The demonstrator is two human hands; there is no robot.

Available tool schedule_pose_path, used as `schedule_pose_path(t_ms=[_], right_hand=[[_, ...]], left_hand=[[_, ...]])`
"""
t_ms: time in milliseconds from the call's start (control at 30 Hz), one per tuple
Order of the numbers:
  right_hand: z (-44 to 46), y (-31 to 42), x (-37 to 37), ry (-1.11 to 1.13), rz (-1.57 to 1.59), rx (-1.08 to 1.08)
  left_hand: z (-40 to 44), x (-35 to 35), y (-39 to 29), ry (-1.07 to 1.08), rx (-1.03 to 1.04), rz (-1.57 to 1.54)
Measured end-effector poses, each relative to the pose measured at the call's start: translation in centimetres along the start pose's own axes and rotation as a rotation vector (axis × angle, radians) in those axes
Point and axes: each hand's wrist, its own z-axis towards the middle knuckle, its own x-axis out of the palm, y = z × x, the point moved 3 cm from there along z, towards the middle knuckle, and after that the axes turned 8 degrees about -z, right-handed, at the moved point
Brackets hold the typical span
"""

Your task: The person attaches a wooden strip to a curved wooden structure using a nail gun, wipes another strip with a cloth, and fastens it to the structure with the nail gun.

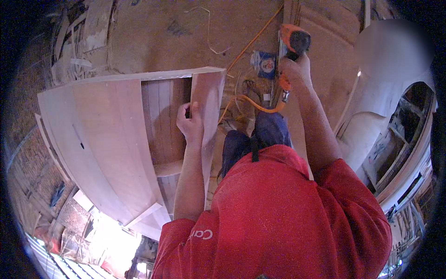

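Observation:
A wooden cabinet frame (116, 107), pale and boxy with a rectangular opening, lies on my left. My left hand (189, 123) grips the inner edge of its side board (207, 93), the thumb on the board and the fingers bent into the opening. In my right hand (297, 72), an orange and black air nail gun (293, 39) is held up to the right of the cabinet, apart from it. A metal fitting joins its handle to an orange air hose (241, 98). The fingertips of my right hand are partly hidden by the tool.
A blue printed packet (266, 65) lies on the floor beside the nail gun. An orange cord (255, 39) runs across the floor ahead. On the right are a large pale curved panel (367, 121) and a blurred round patch. Scrap wood (76, 37) lies at the upper left.

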Motion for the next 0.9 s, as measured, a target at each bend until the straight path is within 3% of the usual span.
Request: schedule_pose_path(t_ms=[133,200,267,333,467,567,633,900], right_hand=[[-2.9,0.8,0.5,0.086,0.236,0.043],[-5.2,2.6,1.8,0.131,0.278,-0.081],[-5.3,1.5,3.4,0.1,0.193,-0.547],[-7.1,0.6,5.4,0.451,-0.118,-0.372],[-7.8,-1.4,8.8,0.461,0.065,-0.495],[-6.7,-4.1,10.6,0.512,0.27,-0.34],[-8.3,-0.1,9.0,0.45,-0.062,-0.507],[-7.2,-1.6,10.2,0.447,-0.056,-0.536]], left_hand=[[0.2,0.2,0.2,-0.027,0.025,-0.026],[0.1,0.2,0.3,-0.032,0.045,-0.047],[0.1,0.2,0.0,-0.009,-0.019,-0.096],[0.1,0.3,0.4,-0.024,0.007,-0.081],[0.1,0.2,0.0,-0.05,0.023,-0.041],[0.1,0.1,-0.3,-0.045,-0.03,-0.085],[0.1,0.2,0.1,-0.046,-0.025,-0.083],[0.1,0.4,0.5,-0.077,0.038,-0.058]])
